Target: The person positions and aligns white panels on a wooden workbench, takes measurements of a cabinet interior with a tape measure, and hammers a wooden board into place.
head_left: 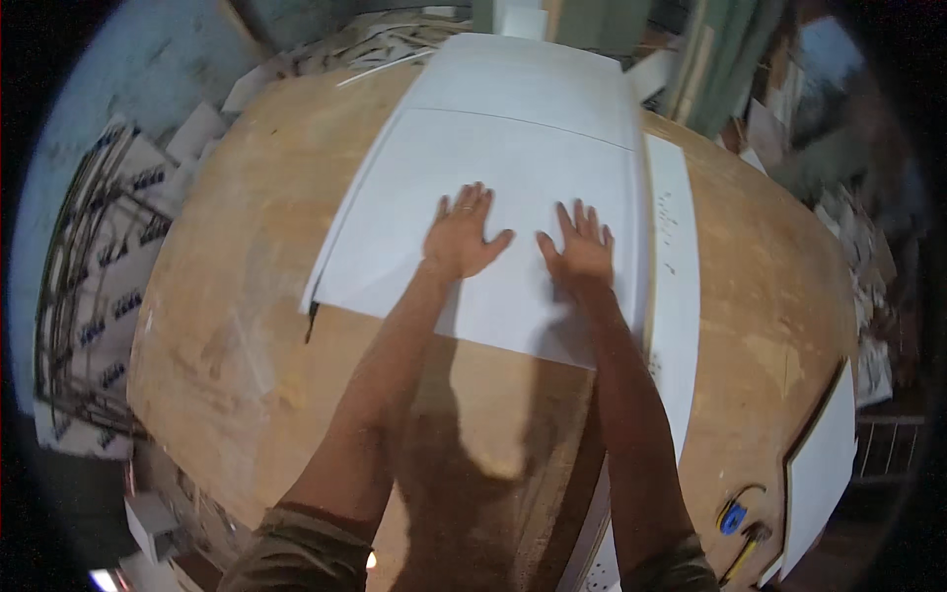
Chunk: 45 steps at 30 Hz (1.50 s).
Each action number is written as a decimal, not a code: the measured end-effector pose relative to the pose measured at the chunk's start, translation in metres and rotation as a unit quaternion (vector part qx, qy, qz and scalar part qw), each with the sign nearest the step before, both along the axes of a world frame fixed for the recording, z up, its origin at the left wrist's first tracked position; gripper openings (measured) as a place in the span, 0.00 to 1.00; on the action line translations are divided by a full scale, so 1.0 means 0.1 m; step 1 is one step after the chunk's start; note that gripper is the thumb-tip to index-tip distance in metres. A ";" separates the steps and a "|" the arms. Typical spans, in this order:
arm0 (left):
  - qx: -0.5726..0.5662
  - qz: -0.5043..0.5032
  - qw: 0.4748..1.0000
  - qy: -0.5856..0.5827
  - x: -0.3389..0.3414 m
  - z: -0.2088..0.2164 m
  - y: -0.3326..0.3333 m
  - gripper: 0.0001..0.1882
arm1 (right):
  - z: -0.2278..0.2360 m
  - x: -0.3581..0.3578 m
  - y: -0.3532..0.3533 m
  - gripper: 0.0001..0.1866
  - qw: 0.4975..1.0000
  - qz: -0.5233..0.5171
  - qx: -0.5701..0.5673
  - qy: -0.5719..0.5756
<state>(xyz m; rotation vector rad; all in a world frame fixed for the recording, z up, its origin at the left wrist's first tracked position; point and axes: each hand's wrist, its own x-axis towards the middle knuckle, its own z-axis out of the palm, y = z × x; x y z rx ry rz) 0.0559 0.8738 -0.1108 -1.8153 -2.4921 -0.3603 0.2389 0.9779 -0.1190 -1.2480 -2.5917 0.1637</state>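
Observation:
Both of my arms reach forward over a wooden worktable (237,326). My left hand (462,232) lies flat on a white panel (513,158), its fingers spread and its thumb pointing right. To the right of it, my right hand (582,247) rests on the same panel, also open with fingers apart. Neither hand holds anything. A thin dark line crosses the panel beyond my hands, so I cannot tell whether it is one sheet or two. Along the panel's right side runs a long white strip (673,247) marked with small dark spots.
A blue tape measure (731,518) and a hammer (747,553) lie at the table's near right, beside another white board (821,483). Printed sheets and dark rods (109,286) stand along the left. Scraps (856,247) are piled beyond the right edge.

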 end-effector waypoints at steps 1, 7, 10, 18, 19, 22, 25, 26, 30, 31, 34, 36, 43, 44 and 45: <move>0.005 -0.012 1.000 -0.002 -0.02 0.02 -0.01 0.43 | 0.02 0.02 -0.06 0.38 1.000 0.016 -0.002 -0.001; 0.046 -0.011 0.998 -0.028 -0.17 0.02 -0.10 0.42 | 0.34 0.23 -0.75 0.48 0.979 0.184 0.020 -0.086; 0.042 -0.004 0.999 -0.032 -0.21 -0.01 -0.18 0.42 | 0.42 0.28 -1.00 0.53 0.971 0.189 -0.040 -0.140; 0.049 -0.016 0.997 -0.060 -0.09 -0.03 -0.07 0.42 | 0.29 0.54 -1.15 0.59 0.975 0.125 -0.006 -0.182; 0.052 -0.022 0.997 -0.056 -0.12 -0.03 -0.11 0.42 | 0.29 0.53 -1.20 0.59 0.978 0.131 0.012 -0.162; 0.047 -0.019 0.998 -0.039 -0.17 -0.04 -0.12 0.42 | 0.33 0.50 -1.20 0.57 0.976 0.140 0.024 -0.165; 0.044 -0.011 0.998 -0.037 -0.17 -0.04 -0.11 0.43 | 0.39 0.48 -1.23 0.54 0.980 0.139 0.018 -0.144; 0.042 -0.008 0.998 -0.035 -0.18 -0.04 -0.11 0.43 | 0.41 0.48 -1.24 0.54 0.980 0.140 0.014 -0.137; 0.055 -0.016 0.997 -0.046 -0.12 -0.04 -0.08 0.43 | 0.36 0.55 -1.19 0.54 0.982 0.140 0.032 -0.125; 0.055 -0.018 0.997 -0.044 -0.12 -0.04 -0.09 0.43 | 0.38 0.53 -1.20 0.55 0.982 0.135 0.014 -0.133; 0.049 -0.009 0.998 -0.042 -0.10 0.00 -0.13 0.41 | 0.40 0.49 -1.23 0.56 0.981 0.130 0.004 -0.143; 0.055 -0.002 0.997 -0.050 -0.08 0.00 -0.14 0.38 | 0.37 0.50 -1.23 0.56 0.981 0.129 0.012 -0.146; 0.022 -0.019 0.998 -0.049 0.17 -0.12 -0.54 0.37 | 0.27 0.53 -1.21 0.55 0.986 0.144 0.031 -0.077; 0.053 -0.034 0.997 -0.046 0.23 -0.14 -0.64 0.36 | 0.27 0.53 -1.21 0.55 0.986 0.145 0.035 -0.071; 0.082 -0.048 0.995 -0.043 0.29 -0.15 -0.75 0.35 | 0.27 0.54 -1.21 0.55 0.987 0.143 0.031 -0.068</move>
